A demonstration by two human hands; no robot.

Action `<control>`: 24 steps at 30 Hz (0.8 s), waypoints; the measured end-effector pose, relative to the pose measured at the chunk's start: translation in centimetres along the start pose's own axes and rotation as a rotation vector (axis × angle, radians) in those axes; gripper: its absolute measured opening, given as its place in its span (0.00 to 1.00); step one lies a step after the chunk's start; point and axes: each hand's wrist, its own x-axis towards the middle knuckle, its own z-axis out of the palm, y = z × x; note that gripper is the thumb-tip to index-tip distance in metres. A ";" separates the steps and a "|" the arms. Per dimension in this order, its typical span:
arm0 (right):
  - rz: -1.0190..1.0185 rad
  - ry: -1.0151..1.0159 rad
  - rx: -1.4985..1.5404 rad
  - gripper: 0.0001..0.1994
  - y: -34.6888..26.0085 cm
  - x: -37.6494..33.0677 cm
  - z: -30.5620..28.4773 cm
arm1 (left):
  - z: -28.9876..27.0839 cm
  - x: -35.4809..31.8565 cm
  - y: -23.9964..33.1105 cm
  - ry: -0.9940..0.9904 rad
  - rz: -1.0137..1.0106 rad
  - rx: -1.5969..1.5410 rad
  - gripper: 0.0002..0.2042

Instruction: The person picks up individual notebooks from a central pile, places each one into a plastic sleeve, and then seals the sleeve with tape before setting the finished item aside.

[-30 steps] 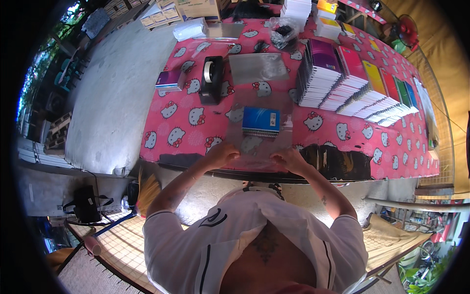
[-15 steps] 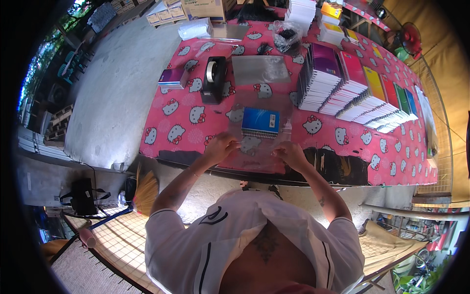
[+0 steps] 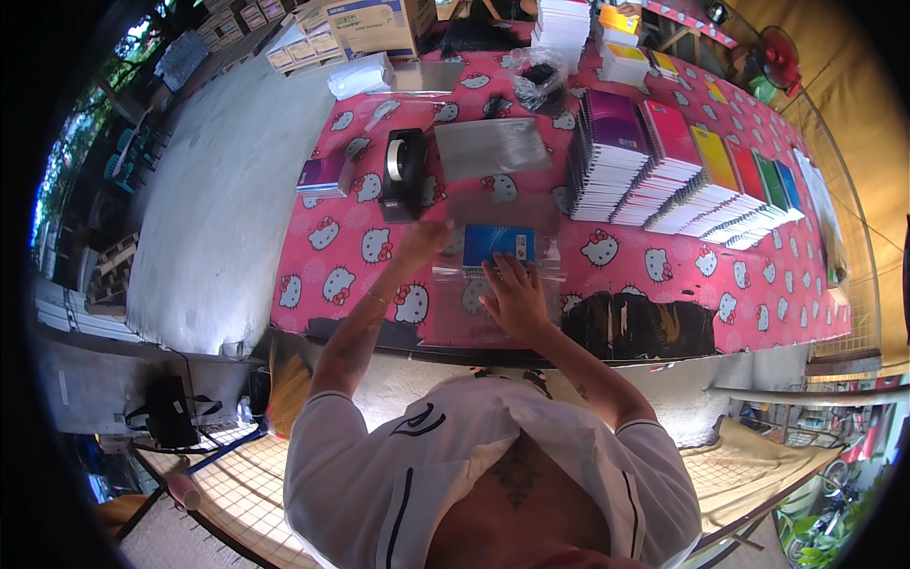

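A blue spiral notebook [image 3: 495, 244] lies on the table in front of me, its coil edge toward me. Around or under it spreads a clear plastic sheet or bag [image 3: 457, 308]; which one I cannot tell. My right hand [image 3: 518, 299] rests flat with fingers apart, fingertips on the notebook's near edge. To the notebook's left, over the plastic's edge, my left hand [image 3: 428, 242] is smeared by motion, so its fingers cannot be made out. Just beyond it stands a black tape dispenser [image 3: 402, 190] with a pale roll.
More clear plastic sleeves [image 3: 488, 152] lie past the notebook. Stacks of coloured spiral notebooks [image 3: 607, 156] line the right side. At the left is a small purple notebook pile [image 3: 324, 178]. A cardboard box [image 3: 379, 27] stands at the far left, near the bagged black bundle [image 3: 538, 78].
Both hands have left the plastic's near edge. The right moved inward onto the notebook; the left moved forward toward the tape dispenser. The view has shifted slightly.
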 end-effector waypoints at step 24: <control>0.023 -0.022 -0.019 0.31 -0.6 0.5 -0.5 | 5.1 12.5 2.9 -0.147 0.310 0.321 0.14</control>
